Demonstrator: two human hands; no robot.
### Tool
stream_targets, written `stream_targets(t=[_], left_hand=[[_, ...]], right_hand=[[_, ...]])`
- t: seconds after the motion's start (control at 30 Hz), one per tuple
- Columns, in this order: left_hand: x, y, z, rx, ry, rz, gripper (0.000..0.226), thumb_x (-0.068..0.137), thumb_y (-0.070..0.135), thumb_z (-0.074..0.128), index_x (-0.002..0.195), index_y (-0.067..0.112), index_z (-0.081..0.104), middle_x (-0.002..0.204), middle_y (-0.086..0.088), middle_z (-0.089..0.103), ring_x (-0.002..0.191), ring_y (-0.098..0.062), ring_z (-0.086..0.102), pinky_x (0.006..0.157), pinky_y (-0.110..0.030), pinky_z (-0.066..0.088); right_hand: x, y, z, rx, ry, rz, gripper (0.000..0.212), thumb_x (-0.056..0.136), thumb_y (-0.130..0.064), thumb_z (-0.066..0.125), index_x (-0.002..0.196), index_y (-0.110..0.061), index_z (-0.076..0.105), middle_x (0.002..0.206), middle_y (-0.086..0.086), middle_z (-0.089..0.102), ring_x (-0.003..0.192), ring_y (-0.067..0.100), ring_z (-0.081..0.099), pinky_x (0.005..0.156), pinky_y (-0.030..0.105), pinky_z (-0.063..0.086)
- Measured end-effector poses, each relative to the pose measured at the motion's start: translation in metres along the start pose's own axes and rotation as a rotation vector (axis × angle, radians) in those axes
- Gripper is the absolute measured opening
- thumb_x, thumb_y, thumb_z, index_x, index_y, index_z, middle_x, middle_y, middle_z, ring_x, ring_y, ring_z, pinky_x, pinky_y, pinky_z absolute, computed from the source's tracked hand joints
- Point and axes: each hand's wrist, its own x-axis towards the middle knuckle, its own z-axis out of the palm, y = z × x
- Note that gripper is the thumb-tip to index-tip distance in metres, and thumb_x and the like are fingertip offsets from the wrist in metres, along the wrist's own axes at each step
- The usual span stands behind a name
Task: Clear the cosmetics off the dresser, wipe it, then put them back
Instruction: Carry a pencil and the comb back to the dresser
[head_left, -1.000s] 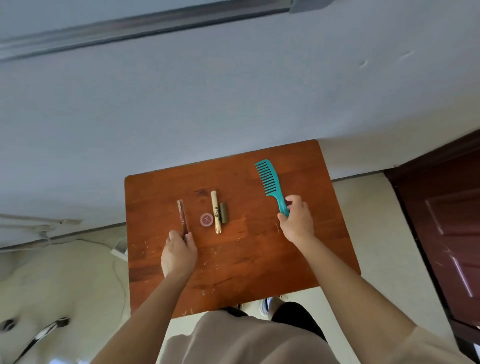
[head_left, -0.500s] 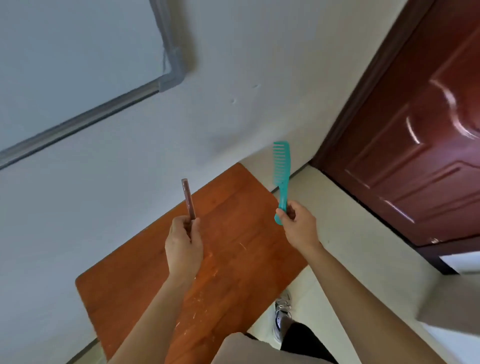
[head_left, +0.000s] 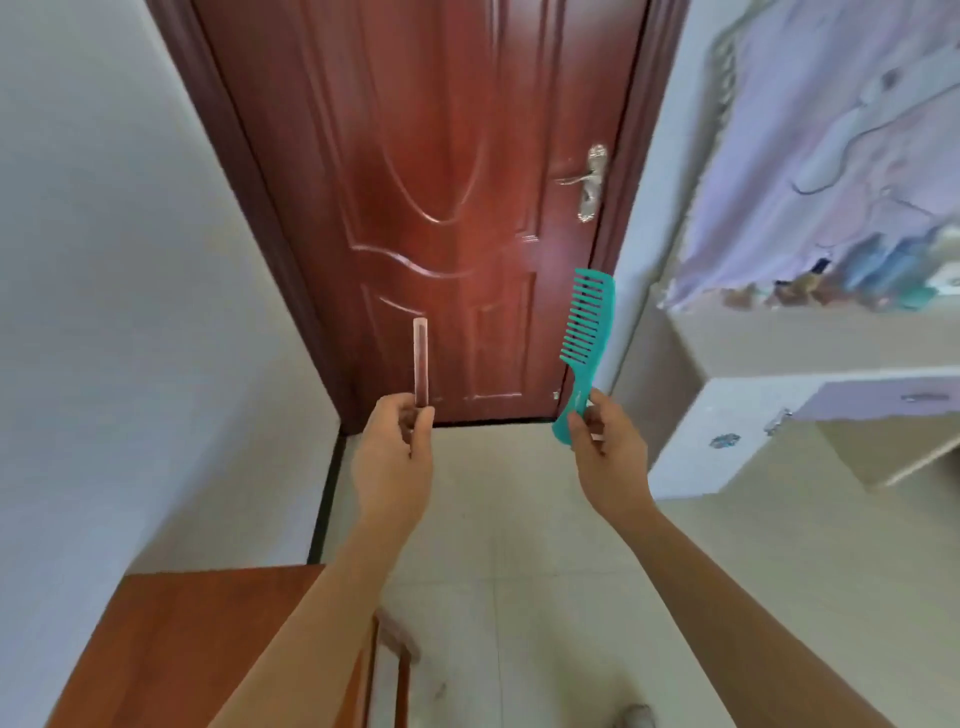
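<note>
In front of a shut red-brown door (head_left: 441, 182), head view: both hands are raised over the pale tiled floor (head_left: 519, 519), well apart from each other.

The left hand (head_left: 395, 457) pinches the btm end of a slim pinkish-brown cosmetic stick (head_left: 420, 361) btwn thumb & curled fingers. The stick stands upright, its top end free against the door panel.

The right hand (head_left: 605, 452) grips the handle of a teal wide-tooth comb (head_left: 584, 338), fingers & thumb curled round it. The comb tilts slightly right w/ teeth facing left, its head up near the door frame. Each item touches only the hand holding it.

The wooden counter (head_left: 197, 649) sits at btm left beside the white wall (head_left: 104, 260), partly under the left forearm; only a corner of its top is in frame.

The door has a metal lever handle (head_left: 589, 182) on its right side. At right, a white & lavender cabinet (head_left: 737, 415) w/ a drawer stands by the wall. Above it hangs a patterned pastel cloth (head_left: 831, 156), blurred. A shoe tip (head_left: 631, 717) shows at the btm edge.
</note>
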Motion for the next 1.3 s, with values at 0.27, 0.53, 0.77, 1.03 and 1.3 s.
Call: stream_targets(t=[0.27, 0.53, 0.77, 1.03, 1.3], left_hand=[[-0.021, 0.154, 0.213, -0.080, -0.229, 0.245, 0.012, 0.095, 0.029, 0.057, 0.107, 0.027, 0.059, 0.085, 0.010, 0.066, 0.079, -0.011, 0.063, 0.076, -0.039, 0.052], [-0.051, 0.288, 0.388, -0.174, -0.393, 0.389, 0.010, 0.094, 0.023, 0.061, 0.104, 0.023, 0.060, 0.085, 0.009, 0.064, 0.077, -0.012, 0.060, 0.072, -0.034, 0.050], [-0.044, 0.315, 0.510, -0.156, -0.526, 0.343, 0.007, 0.095, 0.024, 0.061, 0.102, 0.024, 0.060, 0.091, 0.015, 0.065, 0.085, -0.005, 0.061, 0.072, -0.029, 0.048], [0.008, 0.335, 0.689, -0.122, -0.715, 0.207, 0.004, 0.095, 0.027, 0.058, 0.096, 0.023, 0.059, 0.087, 0.012, 0.069, 0.080, -0.004, 0.064, 0.069, -0.023, 0.047], [0.088, 0.384, 0.841, -0.082, -0.789, 0.034, 0.007, 0.095, 0.025, 0.058, 0.098, 0.019, 0.061, 0.088, 0.010, 0.067, 0.074, 0.002, 0.059, 0.059, -0.017, 0.039]], right_hand=[[0.048, 0.115, -0.204, -0.018, 0.273, 0.126, 0.023, 0.099, -0.017, 0.053, 0.120, -0.024, 0.057, 0.105, 0.002, 0.063, 0.090, 0.012, 0.065, 0.080, 0.031, 0.055], [0.094, 0.186, -0.399, -0.111, 0.435, 0.201, 0.023, 0.099, -0.013, 0.051, 0.117, -0.027, 0.056, 0.105, -0.002, 0.060, 0.086, -0.009, 0.059, 0.070, 0.012, 0.044], [0.153, 0.260, -0.457, -0.122, 0.520, 0.310, 0.030, 0.099, -0.014, 0.050, 0.127, -0.021, 0.056, 0.112, 0.000, 0.059, 0.085, -0.008, 0.060, 0.082, 0.030, 0.052], [0.255, 0.342, -0.518, -0.223, 0.405, 0.419, 0.035, 0.098, -0.013, 0.053, 0.131, -0.024, 0.057, 0.104, -0.004, 0.060, 0.090, 0.005, 0.062, 0.083, 0.032, 0.056], [0.405, 0.399, -0.593, -0.339, 0.297, 0.546, 0.033, 0.098, -0.018, 0.054, 0.129, -0.029, 0.059, 0.103, -0.008, 0.061, 0.090, 0.011, 0.062, 0.082, 0.035, 0.055]])
